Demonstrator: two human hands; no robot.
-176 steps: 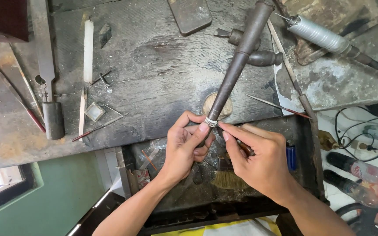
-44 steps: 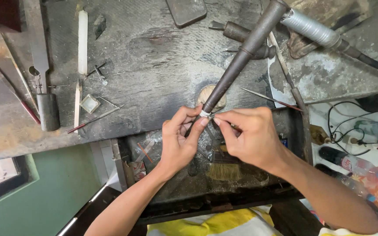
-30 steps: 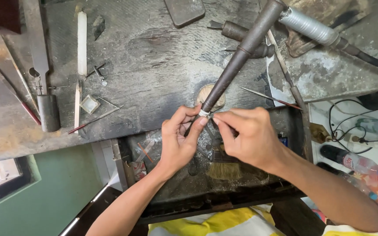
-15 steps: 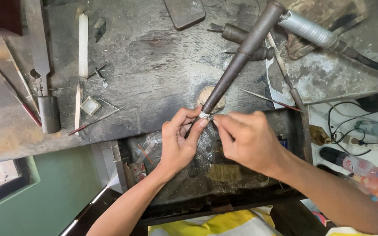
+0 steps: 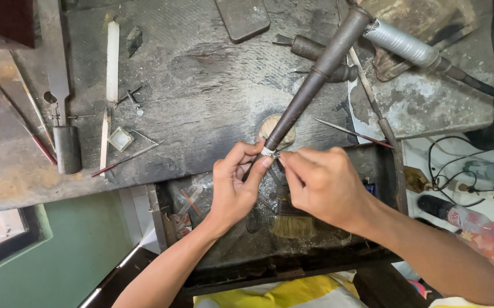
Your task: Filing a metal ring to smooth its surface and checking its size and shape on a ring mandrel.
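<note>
Right hand [image 5: 321, 185] now closer to ring [image 5: 268, 152]

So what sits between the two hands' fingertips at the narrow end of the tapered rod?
In the head view, a small silvery ring on the tapered rod sits there; the left hand and right hand both pinch at it.

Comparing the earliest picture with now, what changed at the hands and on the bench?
The right hand closed in leftward: earlier its fingers sat a little apart from the ring, now its fingertips meet it beside the left hand. The left hand's pinch at the narrow end of the tapered mandrel is unchanged. The bench tools, such as the white stick, kept their places.
</note>
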